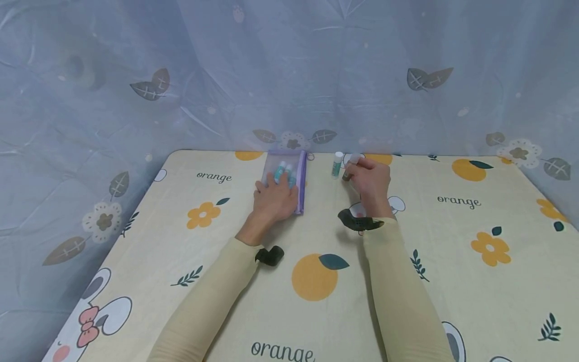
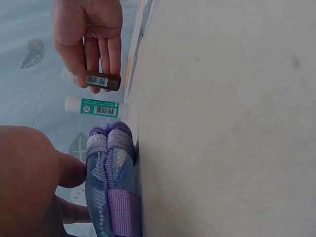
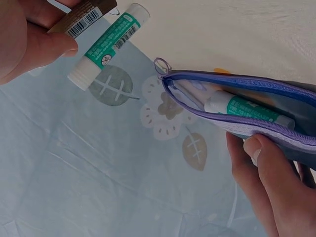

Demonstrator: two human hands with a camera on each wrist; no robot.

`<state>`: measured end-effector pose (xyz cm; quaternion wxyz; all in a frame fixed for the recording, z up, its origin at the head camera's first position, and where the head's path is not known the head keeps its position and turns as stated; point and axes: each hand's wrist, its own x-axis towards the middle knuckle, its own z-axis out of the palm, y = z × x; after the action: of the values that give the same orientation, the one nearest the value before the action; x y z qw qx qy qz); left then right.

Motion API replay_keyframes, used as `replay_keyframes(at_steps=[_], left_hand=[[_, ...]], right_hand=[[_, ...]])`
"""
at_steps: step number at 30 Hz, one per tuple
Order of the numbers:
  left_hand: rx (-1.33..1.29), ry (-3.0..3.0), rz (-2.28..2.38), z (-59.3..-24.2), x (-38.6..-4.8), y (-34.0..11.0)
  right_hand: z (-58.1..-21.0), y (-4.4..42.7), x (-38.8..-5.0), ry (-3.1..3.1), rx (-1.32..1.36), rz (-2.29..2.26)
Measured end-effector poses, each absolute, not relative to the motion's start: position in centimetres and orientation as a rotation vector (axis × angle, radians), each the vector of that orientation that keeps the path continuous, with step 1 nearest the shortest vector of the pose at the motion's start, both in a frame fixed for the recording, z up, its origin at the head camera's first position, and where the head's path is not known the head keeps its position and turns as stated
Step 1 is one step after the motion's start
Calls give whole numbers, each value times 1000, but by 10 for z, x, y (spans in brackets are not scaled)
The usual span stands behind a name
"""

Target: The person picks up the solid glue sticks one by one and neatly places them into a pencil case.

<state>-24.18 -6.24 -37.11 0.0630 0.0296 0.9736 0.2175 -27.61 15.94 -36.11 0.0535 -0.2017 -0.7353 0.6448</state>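
Observation:
My left hand [image 1: 274, 198] rests on a see-through mesh pouch [image 1: 271, 160] with a purple zip edge, its fingers spread over the near face. The pouch [image 3: 197, 112] is unzipped, and a green-and-white glue stick [image 3: 252, 110] lies inside. More green tubes [image 1: 280, 170] show through the mesh. With thumb and fingers, my right hand [image 1: 372, 183] pinches a brown tube [image 2: 102, 81] with a barcode and a pale end, like a glue stick. Between the hands, apart from both, a green glue stick [image 1: 336, 165] with a white cap stands upright.
A cream cloth [image 1: 226, 291] printed with oranges, flowers and rabbits covers the table. Behind its far edge hangs a blue-grey curtain [image 1: 289, 75] with leaf prints, close to the pouch and glue sticks. A small ring [image 3: 162, 66] hangs at the pouch's zip end.

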Motion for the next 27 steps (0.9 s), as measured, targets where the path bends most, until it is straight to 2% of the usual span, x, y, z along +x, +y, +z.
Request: replay_keyframes(at_steps=[27], left_hand=[[86,2934,668,-371,-242,-61]], right_hand=[[-343,158,-272,-2168,-461,1928]])
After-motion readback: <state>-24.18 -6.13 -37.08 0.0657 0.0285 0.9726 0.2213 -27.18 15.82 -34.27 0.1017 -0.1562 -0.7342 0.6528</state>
